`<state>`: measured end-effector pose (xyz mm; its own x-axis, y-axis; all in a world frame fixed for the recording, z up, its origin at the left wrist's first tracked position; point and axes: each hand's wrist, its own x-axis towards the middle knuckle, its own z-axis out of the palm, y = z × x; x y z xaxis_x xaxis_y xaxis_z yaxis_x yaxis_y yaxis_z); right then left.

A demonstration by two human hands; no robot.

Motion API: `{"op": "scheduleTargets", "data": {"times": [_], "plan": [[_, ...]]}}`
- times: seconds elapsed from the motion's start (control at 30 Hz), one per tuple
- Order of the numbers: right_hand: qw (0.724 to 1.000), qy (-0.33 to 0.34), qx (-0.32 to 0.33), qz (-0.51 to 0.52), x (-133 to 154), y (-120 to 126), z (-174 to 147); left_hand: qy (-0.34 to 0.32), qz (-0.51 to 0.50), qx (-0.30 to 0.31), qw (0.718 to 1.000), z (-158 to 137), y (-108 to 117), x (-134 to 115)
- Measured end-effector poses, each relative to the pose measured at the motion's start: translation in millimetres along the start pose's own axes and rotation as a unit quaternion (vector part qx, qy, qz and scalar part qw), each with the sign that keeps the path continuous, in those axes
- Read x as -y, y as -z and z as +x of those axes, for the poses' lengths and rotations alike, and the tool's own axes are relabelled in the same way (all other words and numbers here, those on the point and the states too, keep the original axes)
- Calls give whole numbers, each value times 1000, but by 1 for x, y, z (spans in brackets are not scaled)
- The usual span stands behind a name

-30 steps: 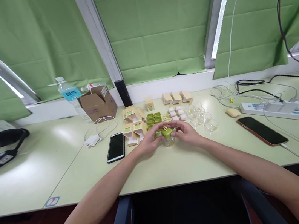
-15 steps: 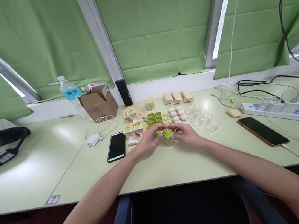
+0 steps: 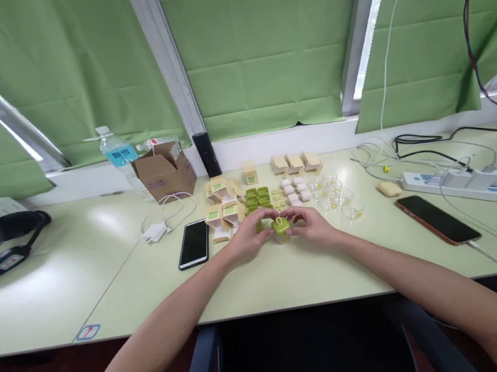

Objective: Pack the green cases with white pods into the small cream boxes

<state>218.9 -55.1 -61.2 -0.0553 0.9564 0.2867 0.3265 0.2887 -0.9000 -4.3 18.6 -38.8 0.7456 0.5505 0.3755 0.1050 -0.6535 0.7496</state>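
Observation:
Between my hands is a small green lid with a loop on top, sitting over a clear cup. The fingers of my left hand curl against its left side. From the right, my right hand holds the same lid with its thumb and fingers. Just beyond my fingers stand green square cups, partly covered by my left hand. Tiny yellow pieces lie to their right, then pale pink blocks. Several clear cups are grouped beyond my right hand.
Small cardboard boxes cluster at the left, others along the back. A phone lies left of my forearm, another phone at the right by a power strip. A brown carton and water bottle stand behind.
The green lid appears slightly lower over the clear cup, less of which shows. Both hands keep nearly the same place around it.

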Motion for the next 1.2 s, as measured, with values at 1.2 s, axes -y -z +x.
{"op": "scheduleTargets", "data": {"times": [1.2], "plan": [[991, 49, 2, -126, 6, 2, -7, -70, 315, -11, 946, -6, -2, -15]]}}
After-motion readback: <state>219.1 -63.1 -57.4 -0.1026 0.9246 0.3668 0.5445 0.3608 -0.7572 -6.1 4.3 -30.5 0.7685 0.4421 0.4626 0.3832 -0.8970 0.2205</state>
